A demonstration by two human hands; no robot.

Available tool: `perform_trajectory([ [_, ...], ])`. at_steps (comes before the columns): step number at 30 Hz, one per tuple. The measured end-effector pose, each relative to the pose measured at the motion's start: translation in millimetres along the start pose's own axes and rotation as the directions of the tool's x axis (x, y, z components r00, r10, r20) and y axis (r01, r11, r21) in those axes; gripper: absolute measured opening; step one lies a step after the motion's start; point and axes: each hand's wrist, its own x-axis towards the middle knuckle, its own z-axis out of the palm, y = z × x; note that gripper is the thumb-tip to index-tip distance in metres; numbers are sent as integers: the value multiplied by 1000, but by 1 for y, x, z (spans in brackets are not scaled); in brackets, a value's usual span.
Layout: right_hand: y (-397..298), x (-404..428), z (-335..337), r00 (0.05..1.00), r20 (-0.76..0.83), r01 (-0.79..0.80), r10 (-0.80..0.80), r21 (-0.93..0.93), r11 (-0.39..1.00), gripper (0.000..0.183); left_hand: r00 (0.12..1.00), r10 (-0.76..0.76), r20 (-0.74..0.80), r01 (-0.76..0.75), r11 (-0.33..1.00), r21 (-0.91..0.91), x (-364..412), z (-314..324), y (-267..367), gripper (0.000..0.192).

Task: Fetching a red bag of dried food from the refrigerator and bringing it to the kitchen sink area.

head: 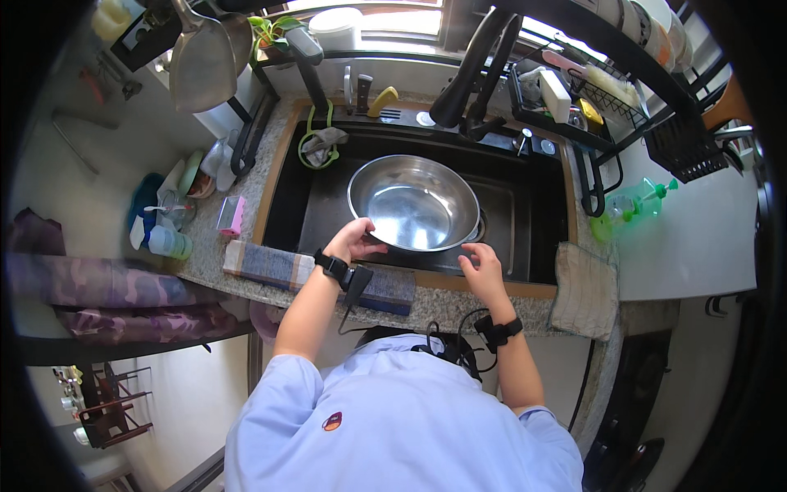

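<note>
A shiny stainless steel basin (413, 203) is over the black sink (541, 209), its inside facing up. My left hand (358, 240) holds the basin's near left rim, thumb at the edge and fingers below. My right hand (482, 264) is just off the near right rim, fingers slightly curled and apart, with nothing in it. Part of a metal drain fitting (481, 226) shows past the basin's right side. A black faucet (455, 98) stands behind the basin. Both wrists wear black straps with small devices and cables.
A folded checked cloth (381, 289) lies along the front counter edge, a quilted cloth (584, 289) at the right. A green strainer (318, 147) with a grey rag hangs at the sink's back left. Green bottles (621, 209) stand right. Spatulas (203, 67) hang upper left.
</note>
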Motion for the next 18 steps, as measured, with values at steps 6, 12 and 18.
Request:
perform_trajectory([
  [6,23,-5,1,908,166,-416,386,483,770,26,996,-31,-85,39,995,92,40,-1,0,27],
  [12,30,-5,-3,774,198,-579,601,605,546,24,985,-141,-100,145,989,40,66,-6,-8,27],
  [18,33,1,0,736,243,-591,632,686,425,23,984,-115,-136,137,977,162,84,-18,-12,19],
])
